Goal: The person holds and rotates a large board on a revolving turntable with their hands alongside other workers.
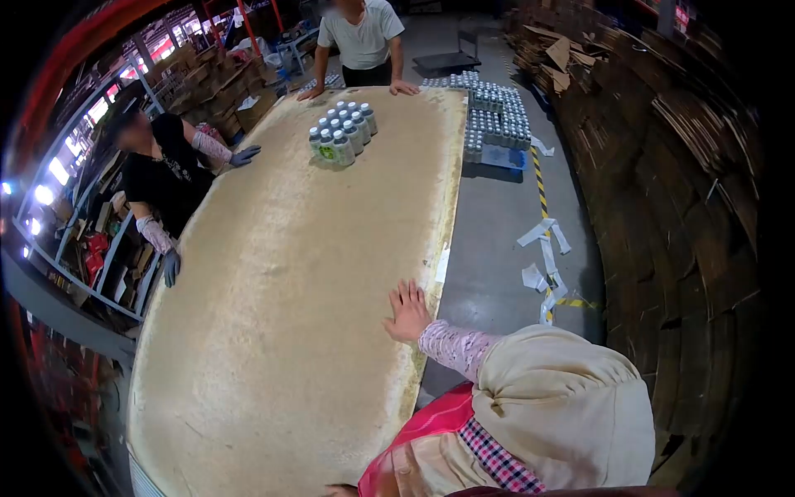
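My right hand [406, 311] lies flat near the right edge of the long worn table [273, 331], its fingers spread and nothing in it. A patterned lace sleeve covers that forearm. Only a sliver of my left hand [339, 490] shows at the bottom edge, and its fingers are hidden. Farther up the table stands a tight group of upright bottles [342, 132] with white caps and grey bodies, out of reach of both hands. A green label shows on the front of the group.
A person in black with gloves [170, 174] leans on the table's left side. Another person [360, 37] rests both hands on its far end. Many more bottles [501, 112] stand beyond the right edge. Flattened cardboard [679, 207] is stacked along the right; shelving [108, 257] stands left.
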{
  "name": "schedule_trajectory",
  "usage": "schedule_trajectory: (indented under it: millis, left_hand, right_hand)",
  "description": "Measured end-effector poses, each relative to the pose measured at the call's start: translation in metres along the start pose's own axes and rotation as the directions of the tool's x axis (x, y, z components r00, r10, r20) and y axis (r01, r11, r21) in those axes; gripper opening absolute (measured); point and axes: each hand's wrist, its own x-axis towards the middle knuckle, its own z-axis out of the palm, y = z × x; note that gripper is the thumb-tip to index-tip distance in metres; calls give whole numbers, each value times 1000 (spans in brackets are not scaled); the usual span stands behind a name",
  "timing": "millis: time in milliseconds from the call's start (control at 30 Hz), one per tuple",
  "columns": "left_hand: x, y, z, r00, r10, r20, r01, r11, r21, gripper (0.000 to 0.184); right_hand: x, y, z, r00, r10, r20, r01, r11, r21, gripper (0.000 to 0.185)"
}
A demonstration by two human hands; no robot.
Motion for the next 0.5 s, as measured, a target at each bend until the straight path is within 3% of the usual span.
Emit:
schedule_trajectory:
  millis: [200,367,400,433,467,500]
  left_hand:
    - [-4,5,-28,998,-55,22,55,998,-15,82]
    - [-8,3,-49,985,-69,158,88,989,-121,82]
    - [-6,0,-50,982,-86,166,105,989,-106,82]
    - [1,1,-50,985,-140,103,129,986,102,75]
    - [4,1,-49,980,-127,154,111,988,109,75]
    - [3,3,-55,971,-125,206,102,988,119,75]
  right_hand:
    - [3,1,4,1000,6,29,-5,1000,-29,81]
    - [4,3,6,999,2,45,0,999,-37,79]
    - [6,3,5,999,10,52,-8,1000,-29,79]
    - [8,3,4,998,17,58,-16,1000,-23,80]
    - [7,2,5,997,22,68,-21,1000,-15,80]
    - [5,1,8,999,-9,-41,9,1000,10,77]
